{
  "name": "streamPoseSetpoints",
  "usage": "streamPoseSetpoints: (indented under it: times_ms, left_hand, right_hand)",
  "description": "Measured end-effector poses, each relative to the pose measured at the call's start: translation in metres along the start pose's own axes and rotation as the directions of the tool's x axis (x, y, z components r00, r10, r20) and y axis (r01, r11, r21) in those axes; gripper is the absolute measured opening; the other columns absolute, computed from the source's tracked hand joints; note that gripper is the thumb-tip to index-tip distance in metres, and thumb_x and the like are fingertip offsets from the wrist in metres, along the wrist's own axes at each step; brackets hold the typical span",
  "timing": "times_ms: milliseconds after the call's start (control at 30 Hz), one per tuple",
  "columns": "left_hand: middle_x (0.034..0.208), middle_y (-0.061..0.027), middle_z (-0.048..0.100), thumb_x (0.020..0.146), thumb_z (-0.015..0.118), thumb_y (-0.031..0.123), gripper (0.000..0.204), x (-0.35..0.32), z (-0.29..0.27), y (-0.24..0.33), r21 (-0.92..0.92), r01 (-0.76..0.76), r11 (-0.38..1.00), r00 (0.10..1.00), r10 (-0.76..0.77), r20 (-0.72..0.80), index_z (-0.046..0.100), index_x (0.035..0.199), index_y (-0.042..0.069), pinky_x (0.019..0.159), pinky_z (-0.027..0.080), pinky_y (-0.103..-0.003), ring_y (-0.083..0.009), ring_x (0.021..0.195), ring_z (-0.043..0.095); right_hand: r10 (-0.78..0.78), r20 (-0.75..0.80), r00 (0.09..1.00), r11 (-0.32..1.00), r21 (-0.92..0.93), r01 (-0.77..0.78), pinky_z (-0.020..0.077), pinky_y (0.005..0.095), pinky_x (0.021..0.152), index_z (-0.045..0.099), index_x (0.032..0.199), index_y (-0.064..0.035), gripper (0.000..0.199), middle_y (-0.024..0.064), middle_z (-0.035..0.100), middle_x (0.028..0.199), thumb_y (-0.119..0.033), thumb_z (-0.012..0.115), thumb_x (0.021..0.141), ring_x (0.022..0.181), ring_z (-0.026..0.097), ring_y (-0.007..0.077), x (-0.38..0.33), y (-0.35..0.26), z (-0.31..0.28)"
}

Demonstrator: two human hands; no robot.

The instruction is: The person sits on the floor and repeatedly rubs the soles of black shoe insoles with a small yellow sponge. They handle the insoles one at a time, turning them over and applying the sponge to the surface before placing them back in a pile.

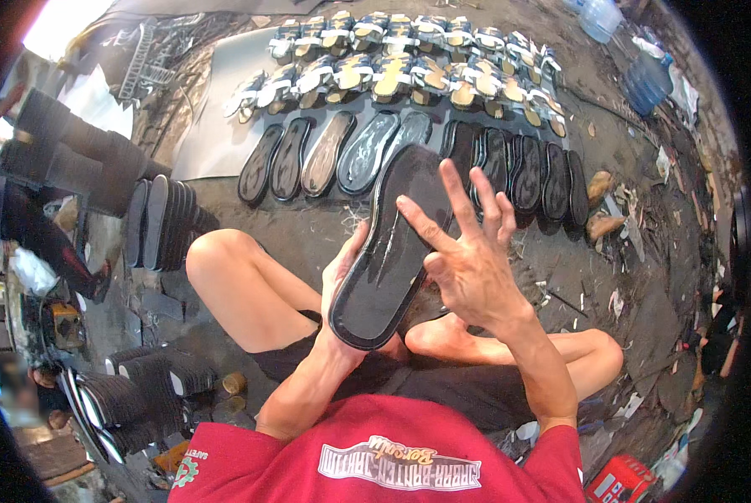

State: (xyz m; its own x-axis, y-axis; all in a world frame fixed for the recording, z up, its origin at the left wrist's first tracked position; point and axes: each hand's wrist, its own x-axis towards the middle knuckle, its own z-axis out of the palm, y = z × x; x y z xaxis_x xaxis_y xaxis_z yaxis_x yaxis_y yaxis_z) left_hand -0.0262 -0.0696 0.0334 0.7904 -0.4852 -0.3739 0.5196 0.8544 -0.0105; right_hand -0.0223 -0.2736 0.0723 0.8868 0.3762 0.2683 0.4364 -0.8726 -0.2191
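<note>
A black shoe sole (374, 289) with a raised rim is tilted up in front of me, above my crossed legs. My left hand (343, 278) grips it along its left edge, with most of its fingers hidden behind it. Shiny wet-looking streaks run down the middle of its inner face. Over the right side of the sole is my right hand (478, 256), its fingers spread apart. The index fingertip lies over the inner face; whether it touches cannot be told. Nothing shows in that hand.
Beyond my knees lies a row of soles (367, 151), some glossy. Behind them, rows of sandals (389, 77) stand on a grey sheet (210, 138). Stacked soles (164, 222) are at the left, more dark pieces (119, 401) at lower left. Scraps (623, 226) litter the right.
</note>
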Motion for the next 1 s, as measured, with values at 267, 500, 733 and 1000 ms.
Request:
streamPoseSetpoints:
  times_ms: [267, 500, 733, 1000]
  left_hand:
    - [0.123, -0.0176, 0.078, 0.114, 0.050, 0.037, 0.043, -0.005, 0.008, -0.001, 0.053, 0.035, 0.998, 0.999, -0.034, -0.024, 0.067, 0.138, 0.005, 0.084, 0.070, -0.043, -0.0273, 0.097, 0.081]
    - [0.123, -0.0163, 0.078, 0.114, 0.049, 0.034, 0.042, -0.001, -0.003, 0.001, 0.045, 0.025, 0.999, 0.994, -0.030, 0.107, 0.067, 0.139, 0.006, 0.086, 0.068, -0.039, -0.0253, 0.101, 0.080]
    - [0.122, -0.0159, 0.078, 0.111, 0.053, 0.040, 0.046, 0.001, 0.005, -0.001, 0.170, 0.037, 0.985, 0.998, -0.027, -0.063, 0.067, 0.140, 0.007, 0.091, 0.065, -0.042, -0.0275, 0.101, 0.079]
    - [0.131, -0.0181, 0.075, 0.114, 0.048, 0.037, 0.044, 0.001, 0.000, 0.003, 0.148, 0.076, 0.986, 0.996, -0.067, -0.067, 0.067, 0.142, 0.009, 0.103, 0.061, -0.047, -0.0314, 0.115, 0.076]
  right_hand:
    - [-0.039, 0.096, 0.995, 0.995, -0.091, 0.047, 0.0060, 0.0564, 0.128, 0.050, 0.164, -0.0370, 0.067, 0.0061, 0.023, 0.181, -0.065, 0.016, 0.113, 0.164, 0.017, 0.0346, -0.012, -0.006, 0.008]
    - [-0.106, 0.136, 0.985, 0.994, -0.007, 0.108, 0.0098, 0.0565, 0.127, 0.048, 0.164, -0.0386, 0.057, 0.0074, 0.025, 0.180, -0.058, 0.029, 0.114, 0.163, 0.020, 0.0351, -0.019, -0.015, 0.009]
    - [-0.123, 0.176, 0.977, 0.989, 0.098, 0.107, 0.0103, 0.0590, 0.128, 0.045, 0.165, -0.0410, 0.057, 0.0050, 0.022, 0.181, -0.047, 0.052, 0.109, 0.162, 0.019, 0.0360, -0.021, -0.021, 0.005]
    - [-0.173, 0.194, 0.966, 0.979, 0.137, 0.148, 0.0155, 0.0615, 0.125, 0.046, 0.165, -0.0438, 0.055, 0.0039, 0.021, 0.181, -0.050, 0.049, 0.110, 0.161, 0.021, 0.0366, -0.021, -0.023, 0.005]
